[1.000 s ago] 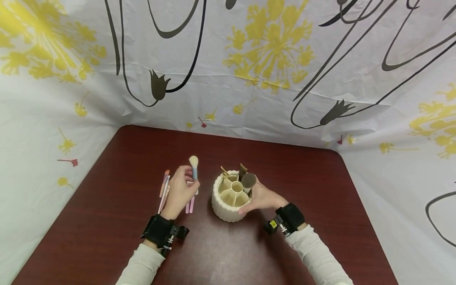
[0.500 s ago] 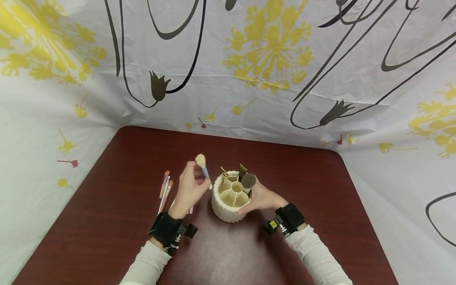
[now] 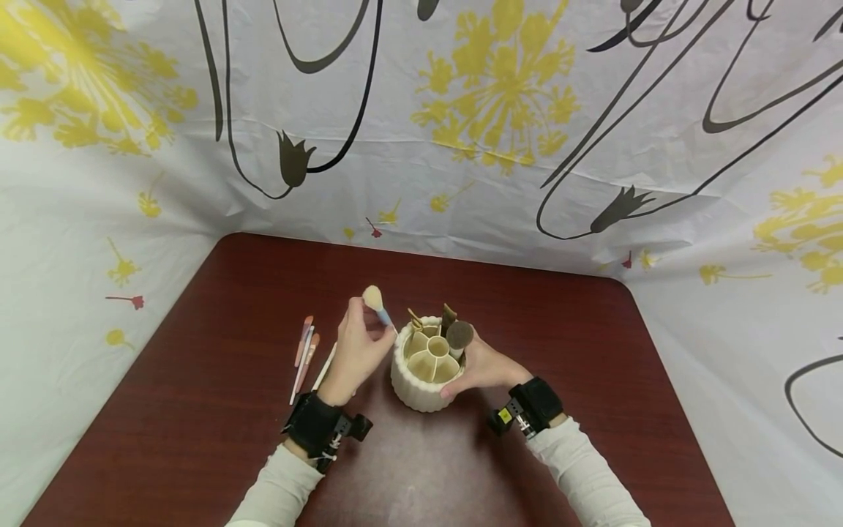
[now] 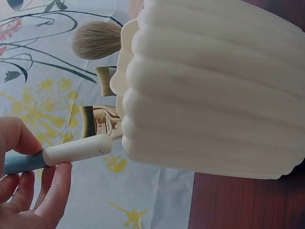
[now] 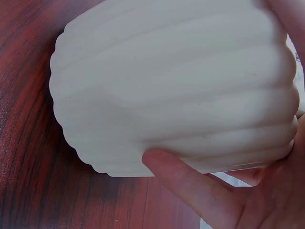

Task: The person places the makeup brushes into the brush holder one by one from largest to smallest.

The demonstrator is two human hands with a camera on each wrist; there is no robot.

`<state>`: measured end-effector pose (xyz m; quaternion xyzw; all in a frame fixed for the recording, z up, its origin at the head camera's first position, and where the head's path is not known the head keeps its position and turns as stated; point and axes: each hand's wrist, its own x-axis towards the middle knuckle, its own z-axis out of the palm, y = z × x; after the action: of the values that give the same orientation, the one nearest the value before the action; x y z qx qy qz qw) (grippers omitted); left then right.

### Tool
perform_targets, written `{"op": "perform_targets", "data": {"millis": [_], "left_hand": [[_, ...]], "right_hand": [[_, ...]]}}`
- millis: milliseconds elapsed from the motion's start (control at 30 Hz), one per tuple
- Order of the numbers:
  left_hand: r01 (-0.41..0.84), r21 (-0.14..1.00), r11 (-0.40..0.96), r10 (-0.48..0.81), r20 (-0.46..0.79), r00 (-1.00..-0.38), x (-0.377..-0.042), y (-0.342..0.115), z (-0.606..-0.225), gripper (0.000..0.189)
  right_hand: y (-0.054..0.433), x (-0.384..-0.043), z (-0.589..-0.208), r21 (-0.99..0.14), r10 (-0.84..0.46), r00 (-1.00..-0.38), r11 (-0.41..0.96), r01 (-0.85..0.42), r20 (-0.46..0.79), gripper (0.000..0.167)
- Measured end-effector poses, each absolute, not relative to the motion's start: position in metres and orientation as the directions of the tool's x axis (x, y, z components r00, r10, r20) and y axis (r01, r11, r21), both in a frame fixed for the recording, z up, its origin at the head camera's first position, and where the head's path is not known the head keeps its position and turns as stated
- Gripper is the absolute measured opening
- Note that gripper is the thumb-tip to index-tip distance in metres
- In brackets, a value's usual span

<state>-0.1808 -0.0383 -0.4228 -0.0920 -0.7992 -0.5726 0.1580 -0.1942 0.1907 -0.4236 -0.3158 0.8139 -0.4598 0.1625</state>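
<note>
My left hand (image 3: 362,345) pinches a makeup brush (image 3: 381,312) by its blue and white handle. The brush's pale bristles point up and its white handle end (image 4: 83,150) is right at the rim of a cream ribbed brush holder (image 3: 421,395). Around the holder's right side curves my right hand (image 3: 486,364), with the thumb (image 5: 176,174) on the ribbed wall. Inside, the holder is split into compartments about a round middle tube. A large round brown brush (image 4: 97,40), a flat-topped brush (image 4: 106,80) and a brush with a gold ferrule (image 4: 102,121) stand in it.
Several pink and white makeup brushes (image 3: 305,359) lie on the dark red table (image 3: 197,410) left of my left hand. A pale handle (image 3: 326,366) shows partly under the left wrist. White floral cloth (image 3: 421,183) hangs behind the table and along its sides.
My left hand has carried the brush rightward to the holder's left rim, tilting its handle end toward the holder. The right hand and the holder have stayed in place.
</note>
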Motion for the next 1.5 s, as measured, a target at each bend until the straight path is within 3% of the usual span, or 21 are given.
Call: {"op": "perform_targets", "data": {"millis": [533,800,1500], "left_hand": [[0.326,0.895,0.305,-0.035,0.352,-0.935,-0.184,-0.029,-0.433,0.034],[0.350,0.887,0.301,-0.009,0.370,-0.929,-0.185,-0.025,-0.438,0.032],[0.377,0.875,0.304,0.052,0.380,-0.924,-0.187,-0.020,-0.445,0.035]], "right_hand": [[0.201,-0.206,-0.458,-0.834,-0.646,-0.763,0.408,-0.371,0.022,0.103],[0.199,-0.211,-0.460,-0.847,-0.704,-0.704,0.314,-0.428,0.095,0.097],[0.198,-0.206,-0.446,-0.837,-0.689,-0.719,0.343,-0.427,0.085,0.098]]}}
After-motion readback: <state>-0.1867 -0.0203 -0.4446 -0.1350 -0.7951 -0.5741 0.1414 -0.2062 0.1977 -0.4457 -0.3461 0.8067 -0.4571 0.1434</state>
